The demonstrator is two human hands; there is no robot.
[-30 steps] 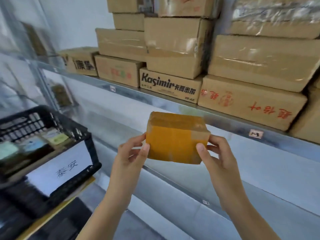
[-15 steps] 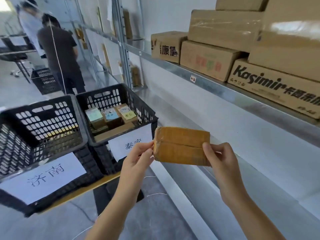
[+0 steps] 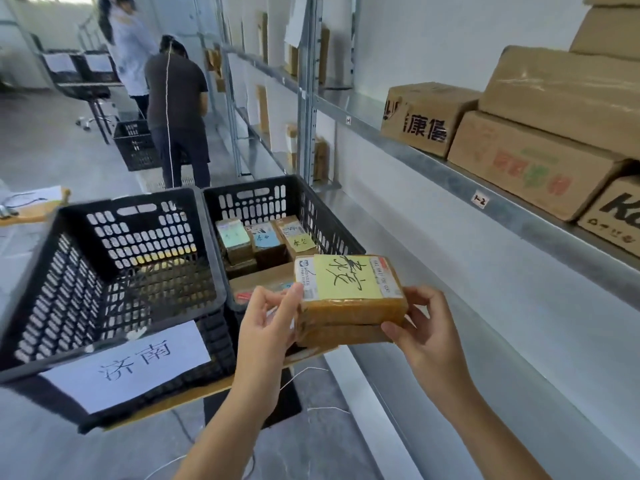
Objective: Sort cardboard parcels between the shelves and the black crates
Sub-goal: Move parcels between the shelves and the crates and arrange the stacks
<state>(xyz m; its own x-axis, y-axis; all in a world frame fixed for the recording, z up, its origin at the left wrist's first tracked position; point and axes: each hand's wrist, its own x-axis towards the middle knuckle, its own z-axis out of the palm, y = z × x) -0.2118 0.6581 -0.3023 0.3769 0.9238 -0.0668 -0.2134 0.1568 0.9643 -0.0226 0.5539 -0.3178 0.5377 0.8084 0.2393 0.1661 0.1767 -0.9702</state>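
Gripping one taped parcel (image 3: 349, 301), left hand (image 3: 266, 322) and right hand (image 3: 427, 336), black crates (image 3: 145, 233) just behind.

You held a flat, tape-wrapped cardboard parcel (image 3: 349, 306) roughly level between your left hand (image 3: 266, 323) and right hand (image 3: 426, 330). Its top face was up and carried a yellow note (image 3: 343, 277) handwritten in black. It hung over the near corner of the right black crate (image 3: 256, 202), which held several small labelled parcels (image 3: 263, 240). The left black crate (image 3: 138, 233) sat just beside it, with a white paper sign (image 3: 128, 365) on its front. Large cardboard boxes (image 3: 519, 168) were stacked on the metal shelf (image 3: 485, 195) to your right.
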